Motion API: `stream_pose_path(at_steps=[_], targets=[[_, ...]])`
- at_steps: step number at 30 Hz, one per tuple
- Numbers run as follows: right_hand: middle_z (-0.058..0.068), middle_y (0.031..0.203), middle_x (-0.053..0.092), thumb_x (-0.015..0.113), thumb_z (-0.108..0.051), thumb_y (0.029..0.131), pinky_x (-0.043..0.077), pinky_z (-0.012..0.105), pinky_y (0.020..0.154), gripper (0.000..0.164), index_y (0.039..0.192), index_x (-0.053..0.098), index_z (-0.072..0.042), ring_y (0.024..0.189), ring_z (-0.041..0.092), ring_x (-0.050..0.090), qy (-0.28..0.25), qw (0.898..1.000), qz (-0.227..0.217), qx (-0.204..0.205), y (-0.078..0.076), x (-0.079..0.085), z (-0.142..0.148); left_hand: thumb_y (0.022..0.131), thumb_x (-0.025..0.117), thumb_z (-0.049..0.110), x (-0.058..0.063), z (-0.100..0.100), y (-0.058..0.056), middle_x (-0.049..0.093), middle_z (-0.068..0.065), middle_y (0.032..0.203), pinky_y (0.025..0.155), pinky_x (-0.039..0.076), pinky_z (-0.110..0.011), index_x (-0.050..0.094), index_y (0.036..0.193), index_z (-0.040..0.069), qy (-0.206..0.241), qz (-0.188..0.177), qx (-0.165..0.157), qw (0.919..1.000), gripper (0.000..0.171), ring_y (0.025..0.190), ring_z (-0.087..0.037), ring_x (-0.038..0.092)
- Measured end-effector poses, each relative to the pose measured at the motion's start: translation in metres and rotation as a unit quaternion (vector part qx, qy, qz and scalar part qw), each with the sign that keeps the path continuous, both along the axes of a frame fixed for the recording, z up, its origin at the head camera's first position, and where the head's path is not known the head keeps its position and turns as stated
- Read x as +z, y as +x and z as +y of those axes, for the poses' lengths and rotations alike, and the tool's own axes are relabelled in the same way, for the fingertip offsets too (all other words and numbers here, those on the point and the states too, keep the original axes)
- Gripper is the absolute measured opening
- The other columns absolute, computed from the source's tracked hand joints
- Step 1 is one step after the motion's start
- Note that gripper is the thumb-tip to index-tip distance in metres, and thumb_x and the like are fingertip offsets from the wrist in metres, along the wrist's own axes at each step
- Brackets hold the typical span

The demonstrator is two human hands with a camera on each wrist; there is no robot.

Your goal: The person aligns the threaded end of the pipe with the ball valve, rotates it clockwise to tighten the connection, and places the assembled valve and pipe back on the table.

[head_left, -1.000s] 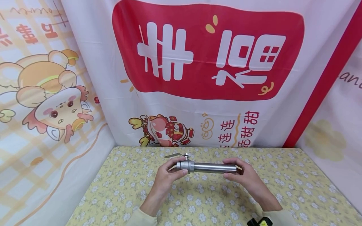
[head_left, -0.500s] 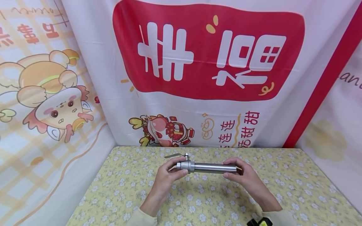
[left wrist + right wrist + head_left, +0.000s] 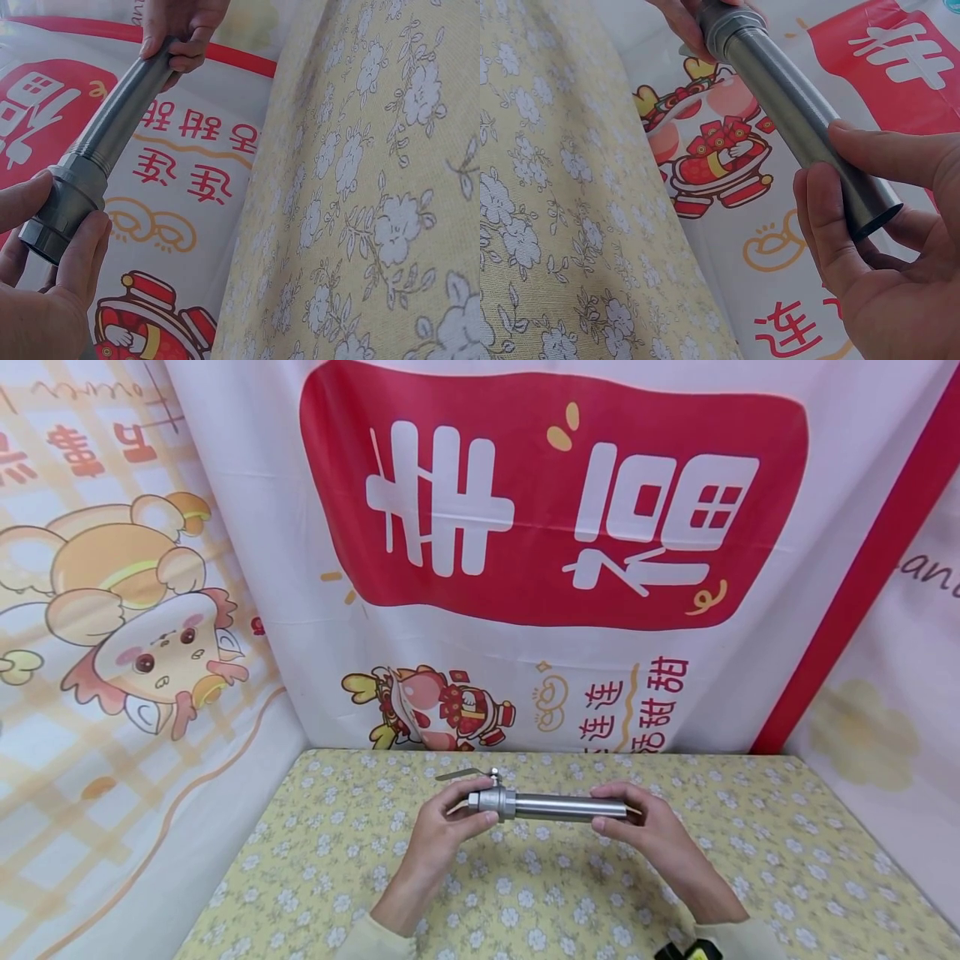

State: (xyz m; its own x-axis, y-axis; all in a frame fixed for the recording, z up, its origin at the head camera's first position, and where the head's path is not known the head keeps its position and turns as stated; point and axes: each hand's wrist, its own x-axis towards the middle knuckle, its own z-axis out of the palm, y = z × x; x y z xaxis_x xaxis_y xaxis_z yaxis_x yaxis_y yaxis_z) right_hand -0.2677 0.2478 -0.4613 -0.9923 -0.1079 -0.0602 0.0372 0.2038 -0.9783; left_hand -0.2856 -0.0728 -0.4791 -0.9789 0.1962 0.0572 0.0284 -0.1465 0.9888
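A metal ball valve [image 3: 491, 802] is joined to one end of a smooth steel pipe [image 3: 570, 807], held level above the table in the head view. The valve's thin lever handle [image 3: 461, 773] points left. My left hand [image 3: 438, 831] grips the valve body between thumb and fingers. At the pipe's other end, my right hand [image 3: 656, 831] pinches it the same way. Threads show on the pipe [image 3: 124, 112] where it meets the valve in the left wrist view. The pipe's open end [image 3: 877, 221] faces the right palm in the right wrist view.
A table with a yellow flowered cloth [image 3: 525, 893] lies under both hands. White printed curtains hang behind [image 3: 555, 502] and on the left [image 3: 135, 610] and right [image 3: 885, 693]. A small black and yellow object [image 3: 690, 950] sits by the right sleeve.
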Motion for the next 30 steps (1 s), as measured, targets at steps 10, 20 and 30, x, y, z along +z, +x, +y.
stream_pose_path(at_steps=[10,20,30], targets=[[0.012,0.138,0.067,0.084,-0.027,0.098,0.064,0.036,0.095,0.053,0.143,0.066,-0.007,0.111,0.019,0.072,-0.007,1.0,-0.002,0.001,-0.0002,-0.001,0.0009,0.092,0.088,0.012,0.0004,-0.0005,-0.0001,0.059,-0.014,0.155,0.1,0.063,-0.03,0.072,0.14,0.008,-0.004,0.003,0.0,1.0,0.051,0.123,-0.025,0.072],[0.009,0.125,0.072,0.083,-0.025,0.099,0.065,0.035,0.088,0.049,0.141,0.067,-0.005,0.098,0.019,0.073,-0.009,1.0,0.003,-0.006,-0.0005,-0.0028,0.001,0.092,0.087,0.009,0.0014,0.0006,0.0011,0.059,-0.013,0.156,0.099,0.062,-0.029,0.072,0.14,0.007,0.004,-0.001,0.002,1.0,0.05,0.123,-0.024,0.072],[0.008,0.115,0.074,0.08,-0.026,0.101,0.065,0.042,0.092,0.046,0.14,0.068,-0.004,0.096,0.019,0.074,-0.015,1.0,-0.002,-0.016,-0.0018,-0.0034,0.0007,0.092,0.087,0.008,0.0019,0.0008,0.0002,0.059,-0.012,0.156,0.1,0.062,-0.029,0.072,0.139,0.007,0.007,-0.003,-0.001,1.0,0.05,0.125,-0.026,0.072]])
